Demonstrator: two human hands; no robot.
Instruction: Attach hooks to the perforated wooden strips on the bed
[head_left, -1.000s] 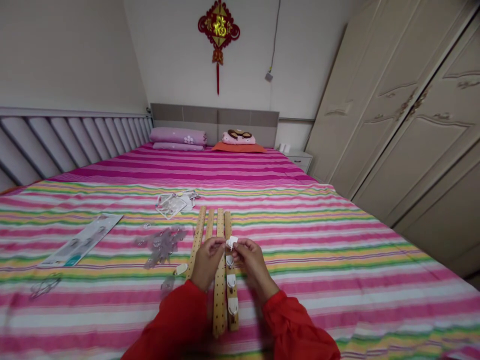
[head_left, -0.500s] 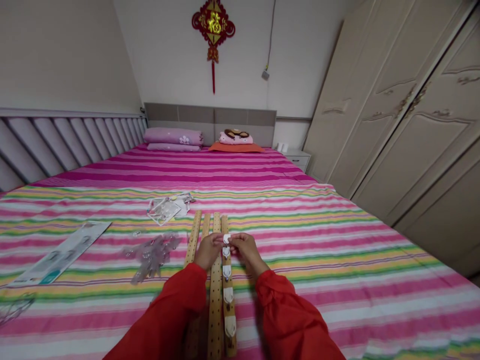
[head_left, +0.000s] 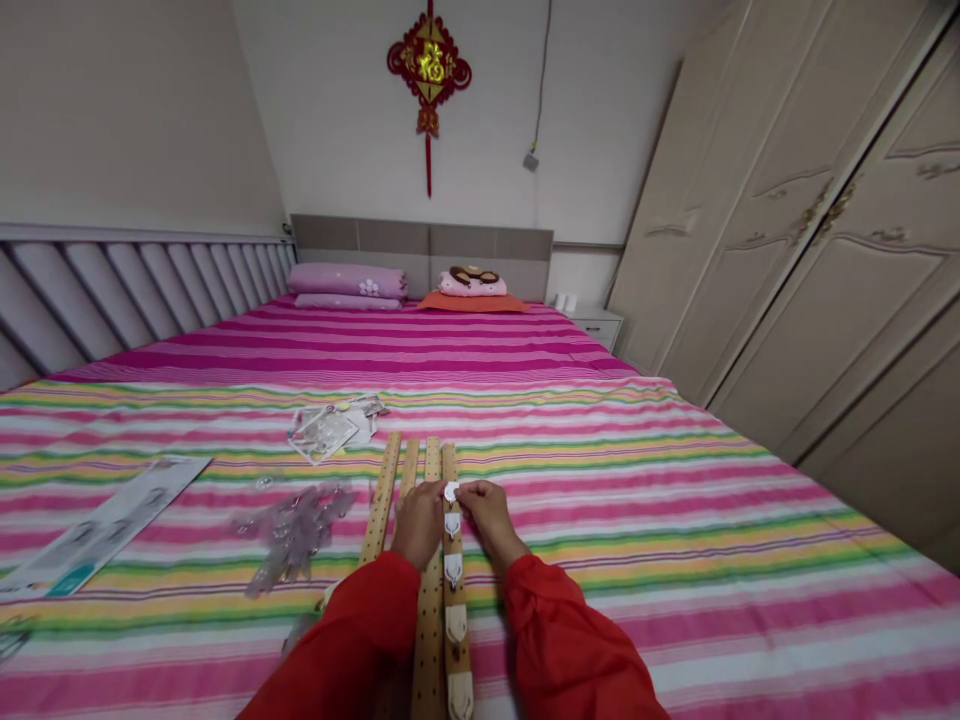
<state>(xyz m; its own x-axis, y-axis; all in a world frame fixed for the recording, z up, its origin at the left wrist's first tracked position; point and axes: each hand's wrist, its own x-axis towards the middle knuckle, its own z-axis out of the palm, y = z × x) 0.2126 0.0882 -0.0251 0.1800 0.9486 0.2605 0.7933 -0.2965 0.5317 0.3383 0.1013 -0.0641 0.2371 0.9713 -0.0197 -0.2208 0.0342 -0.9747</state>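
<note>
A long packaging card point(head_left: 97, 525) lies far left on the striped bedspread point(head_left: 637, 500), then a heap of clear plastic hooks point(head_left: 292, 520). Wooden strips point(head_left: 384, 485) lie side by side. The left hand point(head_left: 418, 522) and right hand point(head_left: 486, 510) meet over the rightmost strip point(head_left: 448, 462), fingertips pinched from both sides on a small white hook point(head_left: 451, 492) lying on it, above a row of mounted hooks point(head_left: 452, 570). A wardrobe point(head_left: 810, 230) stands at the right
</note>
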